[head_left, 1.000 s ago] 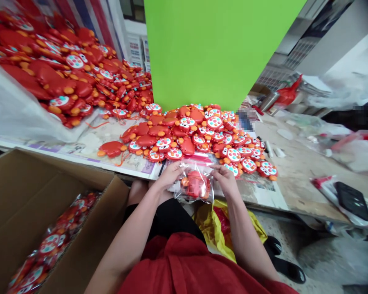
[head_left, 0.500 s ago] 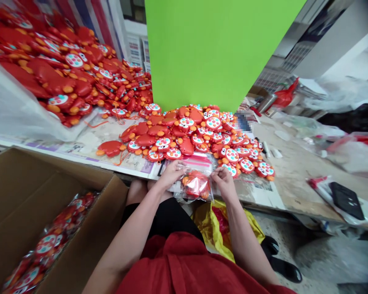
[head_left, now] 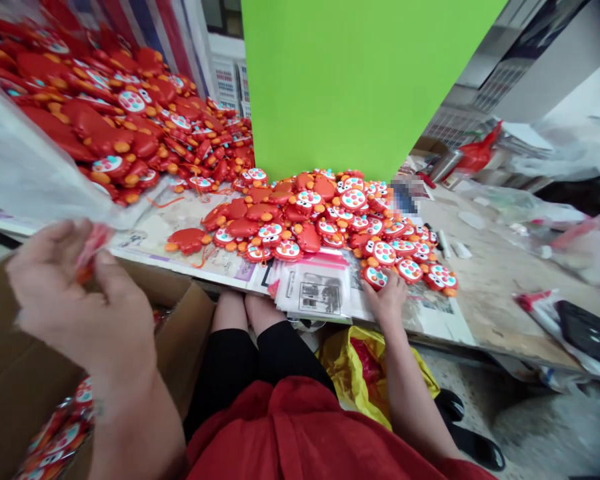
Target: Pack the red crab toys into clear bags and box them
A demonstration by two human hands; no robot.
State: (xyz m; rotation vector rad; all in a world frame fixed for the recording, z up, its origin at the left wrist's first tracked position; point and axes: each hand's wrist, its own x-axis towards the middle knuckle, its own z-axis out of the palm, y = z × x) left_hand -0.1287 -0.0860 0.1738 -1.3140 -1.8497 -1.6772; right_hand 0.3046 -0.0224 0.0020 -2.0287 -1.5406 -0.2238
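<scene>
My left hand (head_left: pixel 87 300), raised over the open cardboard box at the left, is closed on a bagged red toy (head_left: pixel 94 248); motion blurs it, and most of it is hidden by the fingers. My right hand (head_left: pixel 390 297) grips a red crab-shaped toy (head_left: pixel 375 277) with a white, dotted face at the front right of the heap. The heap of red toys (head_left: pixel 307 237) with orange feet lies on the table. Between my hands, at the table's edge, rests a stack of clear zip bags (head_left: pixel 320 287) with pink strips.
The cardboard box (head_left: pixel 180 333) holds several bagged toys (head_left: pixel 63 433). A large white sack (head_left: pixel 35 160) spills more red toys at the back left. A green panel (head_left: pixel 340 87) stands behind the heap. A yellow bag (head_left: pixel 355 380) sits below the table; a black phone-like object (head_left: pixel 587 330) lies right.
My left hand has carried the bagged toy from the table's edge leftward over the box. My right hand has let go of the bag and moved right onto a toy in the heap.
</scene>
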